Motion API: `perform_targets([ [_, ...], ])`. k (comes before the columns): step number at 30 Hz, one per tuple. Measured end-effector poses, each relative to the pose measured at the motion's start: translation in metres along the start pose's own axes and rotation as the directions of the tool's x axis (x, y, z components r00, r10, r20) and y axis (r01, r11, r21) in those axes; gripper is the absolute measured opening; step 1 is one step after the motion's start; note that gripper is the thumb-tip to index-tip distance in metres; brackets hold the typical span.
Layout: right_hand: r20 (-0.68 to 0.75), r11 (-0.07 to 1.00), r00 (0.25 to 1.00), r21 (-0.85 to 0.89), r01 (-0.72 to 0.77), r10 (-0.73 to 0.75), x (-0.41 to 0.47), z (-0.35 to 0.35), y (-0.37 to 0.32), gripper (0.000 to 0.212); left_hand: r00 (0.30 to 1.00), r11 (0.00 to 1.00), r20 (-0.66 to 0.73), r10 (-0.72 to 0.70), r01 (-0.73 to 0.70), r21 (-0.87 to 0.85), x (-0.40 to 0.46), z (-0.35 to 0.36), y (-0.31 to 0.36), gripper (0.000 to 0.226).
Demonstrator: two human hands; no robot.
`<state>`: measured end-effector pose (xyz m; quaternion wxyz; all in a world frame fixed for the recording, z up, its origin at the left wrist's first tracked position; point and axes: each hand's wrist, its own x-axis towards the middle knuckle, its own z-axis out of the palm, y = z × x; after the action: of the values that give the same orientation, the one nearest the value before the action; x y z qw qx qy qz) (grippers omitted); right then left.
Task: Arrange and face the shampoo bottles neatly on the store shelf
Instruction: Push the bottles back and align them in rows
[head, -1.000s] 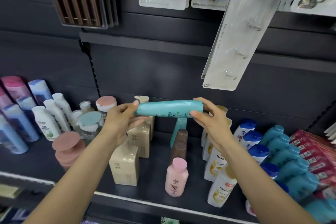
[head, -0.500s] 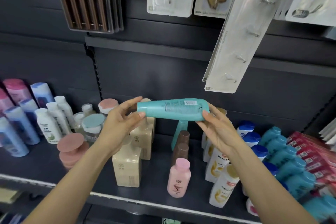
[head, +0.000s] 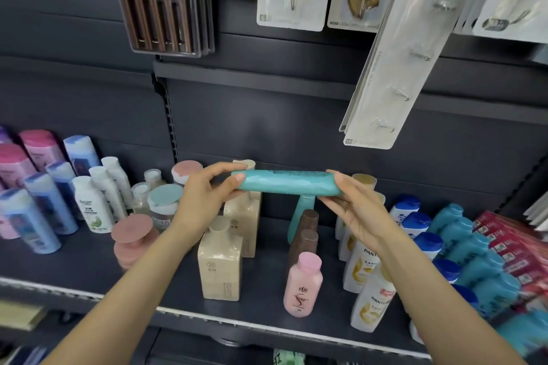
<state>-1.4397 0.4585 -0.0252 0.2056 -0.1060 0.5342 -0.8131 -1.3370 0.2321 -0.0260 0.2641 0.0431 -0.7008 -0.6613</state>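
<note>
Both hands are up in front of the shelf (head: pixel 261 310), and between them lies a teal bottle (head: pixel 289 184), held flat, lengthwise from left to right, well above the shelf boards. The left hand (head: pixel 204 195) grips its left end, thumb curled over the near side and fingers wrapped behind. The right hand (head: pixel 355 210) takes the right end, fingers curved round the back and underside. A strip of small print runs along the top of the bottle; the front label is not readable.

Directly under it, a second teal bottle (head: pixel 301 218) stands leaning at the back of the shelf. In front of that come two brown bottles (head: pixel 305 235) in a row, then a pink bottle (head: pixel 302 284) upright near the shelf edge. To the left stand the beige square bottles (head: pixel 221 264), one behind another. Right of the pink one, white Pantene bottles (head: pixel 370 299) run front to back, with blue-capped white bottles (head: pixel 421 225) and a block of teal bottles (head: pixel 471 249) beyond them, then red boxes (head: pixel 510 249) at the far right.

Over on the left, a pink round-lidded jar (head: pixel 133 237) sits forward, with blue bottles (head: pixel 44 216) and small white bottles (head: pixel 92 204) behind. Above, hook packs (head: pixel 394 62) hang from the upper rail.
</note>
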Motion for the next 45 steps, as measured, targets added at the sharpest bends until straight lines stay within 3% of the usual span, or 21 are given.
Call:
perform_targets([
  [4, 0.028, 0.998, 0.999, -0.057, -0.013, 0.015, -0.005, 0.001, 0.0, 0.029, 0.999, 1.0, -0.033, -0.026, 0.026, 0.006, 0.005, -0.001, 0.001, 0.013],
  [8, -0.086, 0.986, 0.996, -0.161, -0.04, 0.026, -0.003, 0.007, 0.0, 0.024, 0.996, 0.998, -0.071, -0.057, 0.056, -0.016, 0.01, 0.005, 0.003, 0.015],
  [13, -0.252, 0.918, 0.965, -0.364, -0.161, 0.069, 0.004, 0.008, 0.0, 0.042, 0.993, 0.994, -0.036, -0.11, 0.11, -0.013, 0.012, 0.013, 0.005, 0.029],
  [15, -0.281, 0.902, 0.956, -0.388, -0.188, 0.078, 0.007, 0.007, 0.001, 0.044, 0.984, 0.978, -0.019, -0.177, 0.173, -0.119, 0.013, 0.017, 0.006, 0.028],
  [17, -0.274, 0.898, 0.959, -0.403, -0.178, 0.067, 0.011, 0.004, 0.001, 0.041, 0.978, 0.953, 0.005, -0.21, 0.206, -0.221, 0.015, 0.022, 0.005, 0.029],
  [24, -0.1, 0.855, 0.994, -0.518, -0.022, -0.035, 0.024, -0.018, 0.0, 0.033, 0.976, 0.943, -0.069, -0.208, 0.181, -0.278, 0.029, 0.039, -0.002, 0.028],
  [28, -0.082, 0.656, 0.983, -0.753, 0.047, -0.165, 0.04, -0.039, -0.006, 0.034, 0.972, 0.969, -0.153, -0.176, 0.144, -0.201, 0.041, 0.048, -0.008, 0.027],
  [31, -0.015, 0.278, 0.965, -0.959, 0.061, -0.261, 0.058, -0.062, -0.009, 0.035, 0.978, 0.993, -0.18, -0.105, 0.094, -0.072, 0.053, 0.057, -0.013, 0.027],
  [33, 0.054, 0.112, 0.969, -0.99, 0.083, -0.242, 0.069, -0.077, -0.009, 0.037, 0.983, 0.998, -0.177, -0.046, 0.051, 0.024, 0.06, 0.065, -0.014, 0.026],
  [40, 0.109, -0.074, 0.982, -0.992, 0.098, -0.153, 0.094, -0.107, -0.019, 0.045, 0.981, 0.912, 0.002, 0.193, -0.18, 0.369, 0.083, 0.098, -0.022, 0.031],
  [45, 0.111, -0.121, 0.994, -0.987, 0.109, -0.005, 0.103, -0.121, -0.017, 0.061, 0.98, 0.856, 0.111, 0.167, -0.2, 0.477, 0.104, 0.111, -0.045, 0.036],
])
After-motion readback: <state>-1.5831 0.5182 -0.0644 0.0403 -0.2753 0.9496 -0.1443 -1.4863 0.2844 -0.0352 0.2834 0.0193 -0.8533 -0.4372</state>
